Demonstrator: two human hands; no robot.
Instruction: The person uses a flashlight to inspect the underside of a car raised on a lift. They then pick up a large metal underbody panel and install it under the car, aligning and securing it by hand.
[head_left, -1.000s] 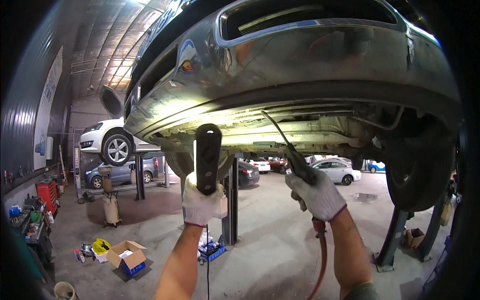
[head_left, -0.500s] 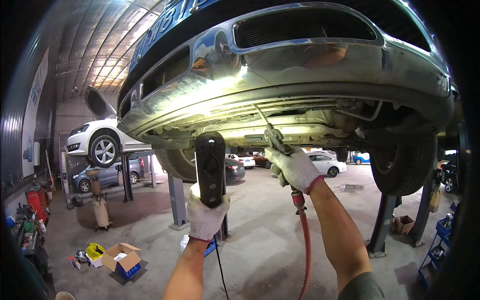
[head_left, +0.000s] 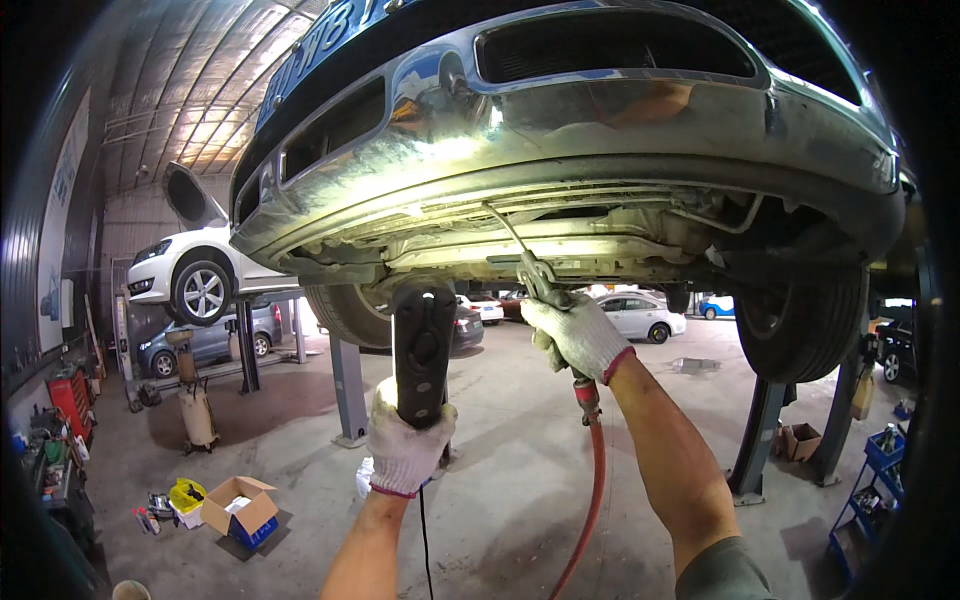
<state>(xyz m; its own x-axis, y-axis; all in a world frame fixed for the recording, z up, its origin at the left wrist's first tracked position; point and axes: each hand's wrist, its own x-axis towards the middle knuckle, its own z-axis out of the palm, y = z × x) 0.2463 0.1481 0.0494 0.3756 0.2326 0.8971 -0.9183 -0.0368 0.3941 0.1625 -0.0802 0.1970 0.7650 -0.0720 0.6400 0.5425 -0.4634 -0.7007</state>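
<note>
Above me hangs a lifted car with a dark, shiny front bumper (head_left: 600,125) and its underbody (head_left: 560,245) showing. My left hand (head_left: 408,440), in a whitish knit glove, is wrapped round a black handheld work light (head_left: 426,350) held upright, its cord (head_left: 424,540) trailing down. Its glow falls on the bumper's lower edge and the underbody. My right hand (head_left: 580,335), gloved likewise, grips an air blow gun (head_left: 538,275). The gun's thin nozzle points up and left toward the gap behind the bumper; whether it touches anything I cannot tell. A red hose (head_left: 592,490) hangs from its handle.
Grey lift posts (head_left: 755,440) stand under the car, near its front wheel (head_left: 800,325). An open cardboard box (head_left: 240,505) sits on the floor at left, and a blue tool cart (head_left: 870,490) at right. Farther back is a raised white car (head_left: 205,270).
The blow gun's nozzle tip has moved left along the bumper's underside. My left hand and the work light sit slightly lower. The hose has swung left, and the whole view has shifted a little.
</note>
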